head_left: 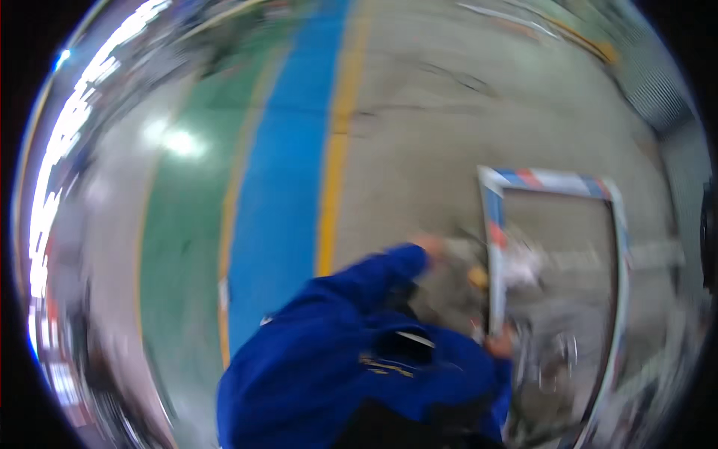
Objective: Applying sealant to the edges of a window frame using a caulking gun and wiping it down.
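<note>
Broadly, the floor (pixel 419 112) fills most of the blurred view: a grey concrete stretch crossed by a wide blue stripe (pixel 288 187) with a yellow line (pixel 333 172) along its right edge and a green band (pixel 191 247) further left. Next in size is a rectangular frame (pixel 553 182) with pale rails striped red and blue, standing low at the right. Inside it sit blurred metal parts and a whitish lump, too smeared to identify.

Both arms, in blue sleeves (pixel 359 337), reach away from the body toward that frame. The left hand (pixel 431 245) stretches out just beside the frame's left rail, near its middle; whether it touches the rail or how far it is open cannot be told. The right hand (pixel 499 344) sits at the lower end of the same rail and seems to be against it, its grasp unclear through the blur.
</note>
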`<control>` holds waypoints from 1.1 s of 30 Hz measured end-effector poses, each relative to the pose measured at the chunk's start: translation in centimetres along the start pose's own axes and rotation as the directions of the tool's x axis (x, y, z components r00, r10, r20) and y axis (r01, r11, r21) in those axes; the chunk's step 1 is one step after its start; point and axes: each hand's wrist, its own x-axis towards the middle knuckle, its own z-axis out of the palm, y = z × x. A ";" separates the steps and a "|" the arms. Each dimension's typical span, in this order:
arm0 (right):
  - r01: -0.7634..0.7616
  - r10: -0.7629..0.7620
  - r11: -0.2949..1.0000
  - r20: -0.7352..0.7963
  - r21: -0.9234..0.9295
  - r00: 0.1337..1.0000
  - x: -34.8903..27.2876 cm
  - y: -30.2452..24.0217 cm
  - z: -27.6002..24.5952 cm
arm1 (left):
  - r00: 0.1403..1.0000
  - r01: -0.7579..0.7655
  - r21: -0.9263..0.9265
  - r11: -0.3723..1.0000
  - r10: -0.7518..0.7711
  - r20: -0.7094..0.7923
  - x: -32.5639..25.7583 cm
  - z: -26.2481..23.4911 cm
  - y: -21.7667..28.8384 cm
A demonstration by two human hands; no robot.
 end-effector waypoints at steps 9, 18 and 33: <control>-0.243 0.247 0.968 -0.058 0.068 0.967 -2.7 -9.3 -2.4 | 0.942 -0.023 -0.015 1.000 0.017 -0.335 5.3 -12.5 -1.2; -0.312 0.317 0.946 -0.040 0.091 0.948 -2.1 -7.9 -1.1 | 0.909 -0.141 -0.037 0.989 0.115 -0.400 10.8 -14.0 -7.0; -0.362 0.366 0.930 -0.102 0.059 0.925 -4.3 -3.5 -7.2 | 0.486 -0.639 0.366 0.677 0.724 -0.489 2.6 -5.1 20.9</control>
